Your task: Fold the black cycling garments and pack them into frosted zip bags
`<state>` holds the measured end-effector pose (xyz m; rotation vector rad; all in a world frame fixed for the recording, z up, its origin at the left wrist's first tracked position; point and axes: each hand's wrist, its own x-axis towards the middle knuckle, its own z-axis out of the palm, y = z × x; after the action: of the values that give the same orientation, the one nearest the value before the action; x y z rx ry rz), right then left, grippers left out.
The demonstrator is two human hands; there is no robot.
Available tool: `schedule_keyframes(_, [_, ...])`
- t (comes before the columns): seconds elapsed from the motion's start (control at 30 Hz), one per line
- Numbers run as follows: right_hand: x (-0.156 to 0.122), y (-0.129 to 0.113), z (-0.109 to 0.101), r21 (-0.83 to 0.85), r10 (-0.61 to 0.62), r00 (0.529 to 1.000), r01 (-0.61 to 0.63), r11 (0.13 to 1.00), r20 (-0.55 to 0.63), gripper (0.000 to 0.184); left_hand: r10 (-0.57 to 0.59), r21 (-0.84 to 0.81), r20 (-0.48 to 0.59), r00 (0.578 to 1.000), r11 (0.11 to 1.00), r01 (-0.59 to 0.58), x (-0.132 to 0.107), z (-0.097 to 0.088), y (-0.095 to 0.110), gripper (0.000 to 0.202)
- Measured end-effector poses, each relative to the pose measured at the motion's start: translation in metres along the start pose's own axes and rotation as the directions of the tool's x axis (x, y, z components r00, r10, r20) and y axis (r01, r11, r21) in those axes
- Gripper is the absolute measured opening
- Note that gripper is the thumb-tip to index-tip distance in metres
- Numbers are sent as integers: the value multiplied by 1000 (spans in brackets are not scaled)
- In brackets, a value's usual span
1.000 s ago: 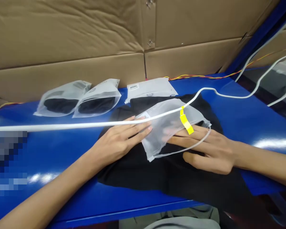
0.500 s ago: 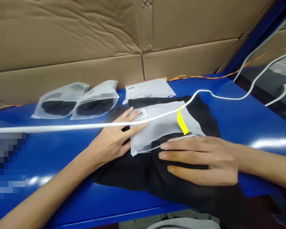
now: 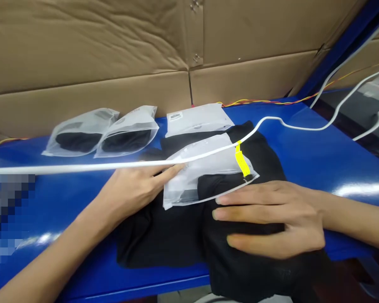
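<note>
Across the back, brown cardboard panels (image 3: pixel 120 50), creased on the left side. Before them, a glossy blue tabletop (image 3: pixel 322 164). Spread over it and down past its near edge, a black garment (image 3: pixel 177 240). Strung crosswise in front of the work, a white cord (image 3: pixel 82 168); along the rear right, twisted red-and-yellow wires (image 3: pixel 255 101).

On the garment, back of the hand uppermost, the right hand (image 3: pixel 271 214), fingers extended and spread, the farthest fingertip at the lip of a bag; with the thumb hidden, cannot tell whether pinching anything. Opposite, the left hand (image 3: pixel 135 185), one digit laid along the bag's left side, other fingers partly behind the cord; cannot tell whether pinching or only pressing.

Between both hands, on top of the garment, the frosted zip bag (image 3: pixel 208 166), mouth toward the wearer, black cloth showing between the lips. Farther back, the left rear bag (image 3: pixel 91 120) and right rear bag (image 3: pixel 135 120), both with black contents, beside a flat white packet (image 3: pixel 202 121). Hanging from the cord, a yellow tag (image 3: pixel 242 163). On the packet, a small barcode label (image 3: pixel 176 115).
</note>
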<state>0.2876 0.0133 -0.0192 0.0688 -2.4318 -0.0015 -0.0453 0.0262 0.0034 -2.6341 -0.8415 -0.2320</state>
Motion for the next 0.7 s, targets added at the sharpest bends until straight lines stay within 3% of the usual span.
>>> schedule_keyframes(0.3, [0,-1,2,-74,0,999,4,997,48,19,-208,-168,-67,976,966,194,1,18,-1,54])
schedule_keyframes(0.47, [2,0,1,-85,11,999,-7,996,46,18,-209,-391,-142,968,910,139,-3,27,-3,65])
schedule_keyframes(0.7, [2,-1,3,-55,8,1000,-7,998,10,17,-304,-373,-169,938,900,224,4,29,-8,61])
